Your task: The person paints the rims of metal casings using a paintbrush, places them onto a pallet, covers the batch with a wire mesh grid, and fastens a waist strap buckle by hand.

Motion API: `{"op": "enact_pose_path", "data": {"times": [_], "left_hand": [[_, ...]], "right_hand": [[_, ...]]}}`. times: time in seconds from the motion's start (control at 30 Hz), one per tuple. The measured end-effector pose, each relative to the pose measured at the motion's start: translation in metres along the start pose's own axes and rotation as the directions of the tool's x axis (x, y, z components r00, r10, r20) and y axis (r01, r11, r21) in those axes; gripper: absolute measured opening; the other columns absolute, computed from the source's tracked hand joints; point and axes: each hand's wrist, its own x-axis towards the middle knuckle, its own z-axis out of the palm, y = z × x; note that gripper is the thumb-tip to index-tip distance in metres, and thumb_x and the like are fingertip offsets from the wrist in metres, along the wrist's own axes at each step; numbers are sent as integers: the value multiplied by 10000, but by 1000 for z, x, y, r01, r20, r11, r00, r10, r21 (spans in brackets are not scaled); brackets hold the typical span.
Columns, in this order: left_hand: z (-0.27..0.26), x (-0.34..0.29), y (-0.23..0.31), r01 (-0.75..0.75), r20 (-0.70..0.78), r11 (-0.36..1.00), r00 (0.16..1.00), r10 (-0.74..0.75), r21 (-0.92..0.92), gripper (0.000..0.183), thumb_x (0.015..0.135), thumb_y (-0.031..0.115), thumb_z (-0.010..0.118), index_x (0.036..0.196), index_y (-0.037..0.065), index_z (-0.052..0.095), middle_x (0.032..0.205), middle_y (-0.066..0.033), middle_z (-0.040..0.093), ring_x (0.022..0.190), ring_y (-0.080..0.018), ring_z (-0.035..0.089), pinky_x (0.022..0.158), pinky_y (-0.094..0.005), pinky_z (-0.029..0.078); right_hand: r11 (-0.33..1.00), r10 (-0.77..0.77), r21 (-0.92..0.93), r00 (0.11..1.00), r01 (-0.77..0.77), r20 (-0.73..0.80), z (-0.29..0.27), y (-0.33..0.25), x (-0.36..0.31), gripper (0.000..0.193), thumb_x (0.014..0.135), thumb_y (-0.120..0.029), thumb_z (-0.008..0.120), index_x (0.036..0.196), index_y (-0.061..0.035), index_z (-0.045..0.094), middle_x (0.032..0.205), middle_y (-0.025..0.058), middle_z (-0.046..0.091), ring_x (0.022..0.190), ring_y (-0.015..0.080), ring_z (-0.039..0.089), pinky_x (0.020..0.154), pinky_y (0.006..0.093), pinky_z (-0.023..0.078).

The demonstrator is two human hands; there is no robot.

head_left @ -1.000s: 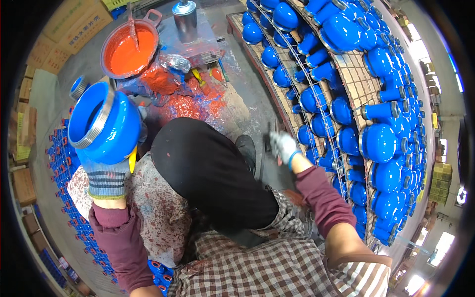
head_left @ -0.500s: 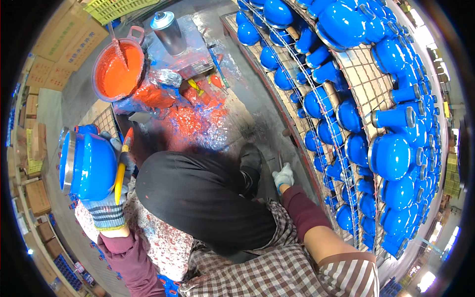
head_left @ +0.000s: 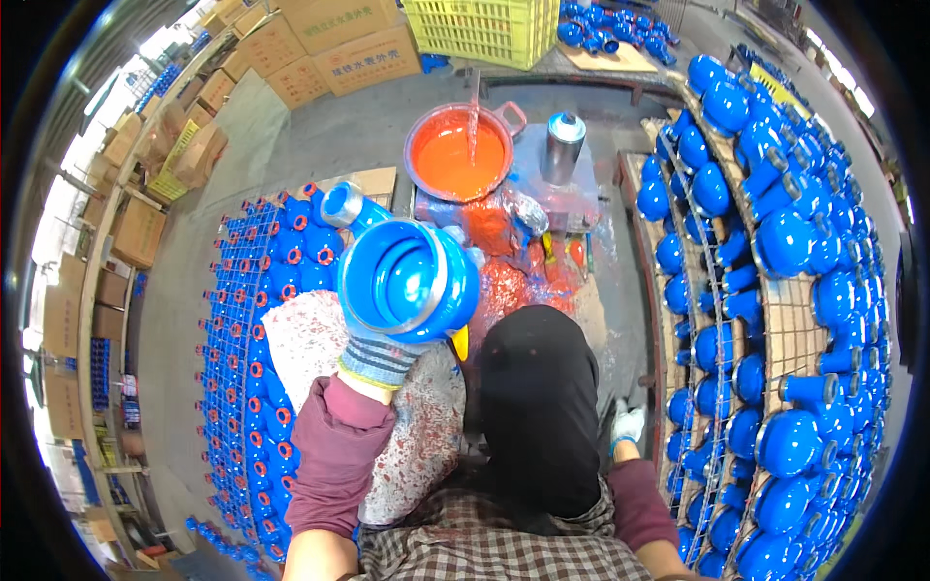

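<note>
My left hand [head_left: 380, 356], in a grey knitted glove with a striped cuff, grips a glossy blue metal pipe housing [head_left: 455, 290]. Its wide round mouth tilts up toward me, and a pipe stub sticks out at the upper left. Below its right side shows the yellow handle of a paintbrush [head_left: 460, 344], held in the same hand; its bristles are hidden behind the housing. Low beside my right knee, my right hand [head_left: 628, 423] wears a pale glove. Its fingers look curled, and what they hold, if anything, is too small to make out.
A pot of orange paint [head_left: 455, 160] with a stick in it stands ahead, beside a metal can [head_left: 564, 147] on a paint-stained stand. Blue housings fill a rack [head_left: 635, 290] on my right. More, with red-orange ends, stand on wire mesh [head_left: 237, 339] at left. A yellow crate [head_left: 475, 29] lies beyond.
The view has swung left. My left hand has brought the housing in front of me and turned its mouth toward me; the brush's orange tip no longer shows. My right hand stays low by the rack.
</note>
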Motion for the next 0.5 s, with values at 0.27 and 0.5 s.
{"op": "enact_pose_path", "data": {"times": [0.27,0.5], "left_hand": [[0,-18,-15,226,109,468,958,-264,-854,491,970,380,417,1273,-3,477,1253,-170,551,1220,-364,494,1056,-501,386],[13,-27,-43,284,144,252,876,-461,-925,611,954,495,319,1305,21,478,1320,-202,525,1173,-373,533,1046,-505,403]], "right_hand": [[321,-908,562,417,762,-47,-206,-301,-130,312,797,-67,699,1091,-18,606,1031,132,634,946,257,627,858,336,492],[515,-783,627,618,585,68,-125,-326,-171,269,866,-108,649,1108,-34,557,967,59,613,895,123,560,800,271,460]]}}
